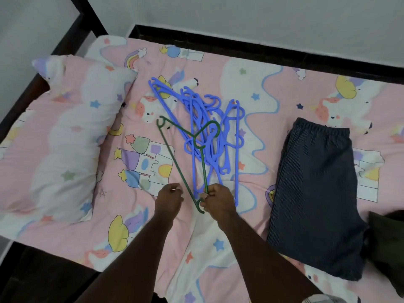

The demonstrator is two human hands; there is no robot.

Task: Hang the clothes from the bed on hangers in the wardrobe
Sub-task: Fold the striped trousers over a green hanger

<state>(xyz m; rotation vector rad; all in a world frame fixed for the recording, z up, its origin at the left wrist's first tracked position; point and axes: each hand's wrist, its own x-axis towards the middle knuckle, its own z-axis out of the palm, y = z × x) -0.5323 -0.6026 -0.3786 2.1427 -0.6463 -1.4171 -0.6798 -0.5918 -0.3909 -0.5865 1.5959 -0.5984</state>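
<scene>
Right hand (218, 199) pinches green hanger (175, 158) near bed edge (54, 248)

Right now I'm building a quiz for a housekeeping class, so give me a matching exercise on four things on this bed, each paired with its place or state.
Things:
1. green hanger
2. blue hangers
3. dark shorts
4. pillow

Places or states:
A. at the left end of the bed
B. lying flat to the right of the hangers
C. gripped by the right hand
D. heaped in a tangle mid-bed

Pairs: 1-C, 2-D, 3-B, 4-A
</scene>
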